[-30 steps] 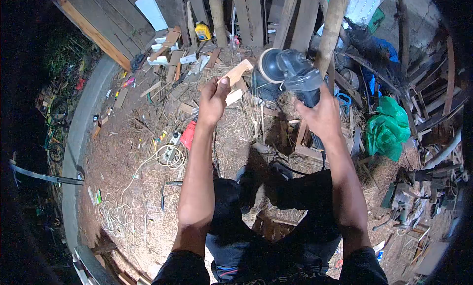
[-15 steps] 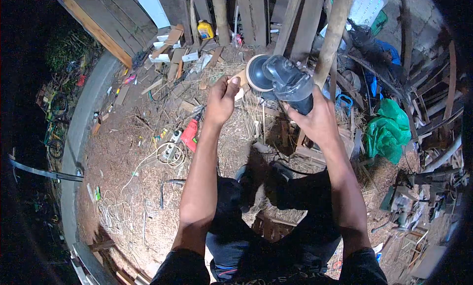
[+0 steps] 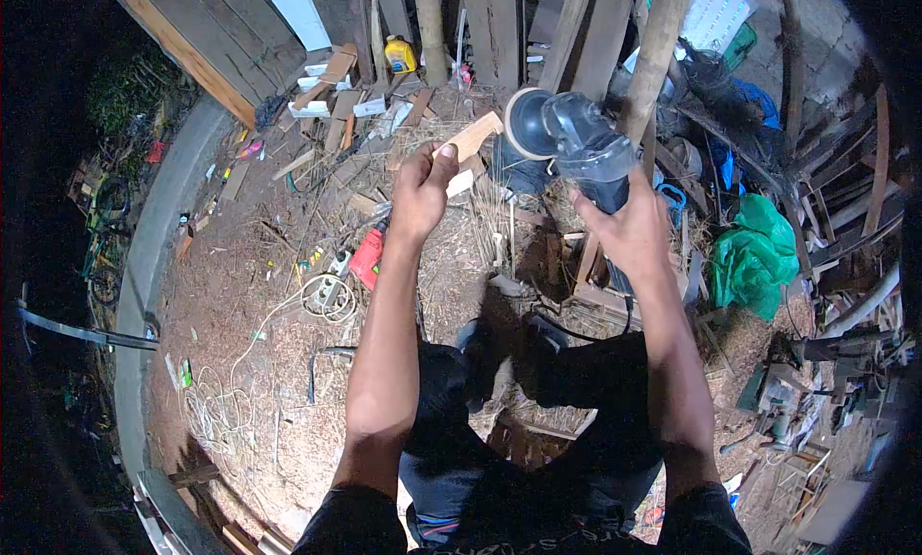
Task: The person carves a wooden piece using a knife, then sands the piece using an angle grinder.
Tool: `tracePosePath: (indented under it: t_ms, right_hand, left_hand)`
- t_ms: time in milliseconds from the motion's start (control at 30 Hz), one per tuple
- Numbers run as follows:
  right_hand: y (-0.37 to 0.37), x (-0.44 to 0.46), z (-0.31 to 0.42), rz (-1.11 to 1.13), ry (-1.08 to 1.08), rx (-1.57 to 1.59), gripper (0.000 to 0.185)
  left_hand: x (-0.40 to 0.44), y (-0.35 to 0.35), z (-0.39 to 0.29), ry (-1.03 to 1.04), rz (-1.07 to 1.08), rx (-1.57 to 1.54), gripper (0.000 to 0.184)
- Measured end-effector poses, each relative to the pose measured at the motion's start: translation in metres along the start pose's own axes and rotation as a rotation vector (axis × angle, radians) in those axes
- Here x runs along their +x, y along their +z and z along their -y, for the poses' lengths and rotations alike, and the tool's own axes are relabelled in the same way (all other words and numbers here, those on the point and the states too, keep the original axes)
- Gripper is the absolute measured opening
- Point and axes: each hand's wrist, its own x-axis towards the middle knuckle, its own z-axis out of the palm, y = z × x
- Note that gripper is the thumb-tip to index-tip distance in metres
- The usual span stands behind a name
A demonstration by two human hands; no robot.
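My left hand (image 3: 423, 192) pinches a small, flat, shaped piece of light wood (image 3: 475, 136) between thumb and fingers, its notched far end pointing up and right. In my right hand (image 3: 634, 227) is an angle grinder (image 3: 588, 144), gripped round its dark body. The grinder's round sanding disc (image 3: 526, 125) faces left toward the wood, with a narrow gap between them. Part of the grinder's handle is hidden by my fingers, and a dark cord hangs below.
A red power drill (image 3: 367, 257) lies on the ground beside a white power strip (image 3: 328, 291) with a coiled cord. Wood scraps and straw litter the floor. A green plastic bag (image 3: 757, 257) sits at right, and a yellow jug (image 3: 400, 56) stands by the planks.
The grinder has moved right, away from the wood piece, which now shows more of its length. My left hand has shifted slightly left and down.
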Motion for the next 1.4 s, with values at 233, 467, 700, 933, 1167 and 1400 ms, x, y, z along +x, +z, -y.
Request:
tracePosePath:
  t_ms: [233, 467, 700, 933, 1167, 1400]
  right_hand:
    - [0.011, -0.004, -0.001, 0.049, -0.093, 0.042, 0.052]
    - [0.011, 0.000, -0.002, 0.022, -0.071, 0.021, 0.051]
    - [0.002, 0.003, -0.009, -0.051, -0.023, 0.019, 0.049]
    - [0.001, -0.001, 0.005, 0.013, -0.033, -0.011, 0.048]
    - [0.005, 0.000, 0.000, 0.017, -0.022, -0.042, 0.047]
    - [0.009, -0.003, 0.006, 0.083, -0.017, -0.029, 0.054]
  left_hand:
    - [-0.005, 0.006, -0.009, 0.050, -0.005, 0.097, 0.034]
    - [-0.009, 0.002, -0.013, -0.039, 0.013, -0.055, 0.032]
    - [-0.007, -0.004, -0.012, -0.138, 0.056, -0.245, 0.022]
    - [-0.008, 0.006, -0.019, -0.124, 0.015, -0.176, 0.021]
    - [-0.007, 0.001, -0.017, -0.121, 0.067, -0.212, 0.026]
    - [-0.010, 0.009, -0.014, -0.113, 0.050, -0.141, 0.027]
